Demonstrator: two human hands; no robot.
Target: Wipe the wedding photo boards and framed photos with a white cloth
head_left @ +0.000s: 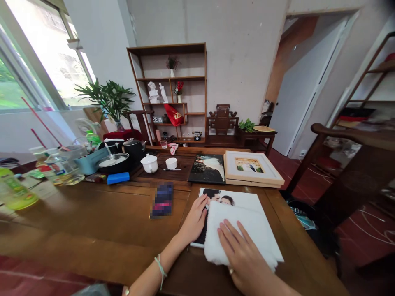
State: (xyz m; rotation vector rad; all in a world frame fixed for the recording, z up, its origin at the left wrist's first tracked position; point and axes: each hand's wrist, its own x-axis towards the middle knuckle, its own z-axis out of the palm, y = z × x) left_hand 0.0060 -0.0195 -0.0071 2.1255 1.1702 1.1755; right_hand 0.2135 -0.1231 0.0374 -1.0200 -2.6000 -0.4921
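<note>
A photo panel (253, 201) with a couple's portrait lies flat on the wooden table in front of me. Folded over most of it is a white towel (256, 224), which hangs past the panel's near edge. My right hand (239, 244) presses on the towel with its fingers spread flat. Along the panel's left side rests my left hand (194, 218), fingers stretched out over the picture, touching its surface near the towel's edge. Part of the portrait is hidden under the towel and the hands.
Behind the panel lie a dark photo panel (203, 170) and a light-framed picture (268, 166). A blurred dark item (162, 201) is to the left. Farther back stand a lidded white bowl (149, 163), a blue box (118, 177) and bottles. A wooden chair (348, 176) is at right.
</note>
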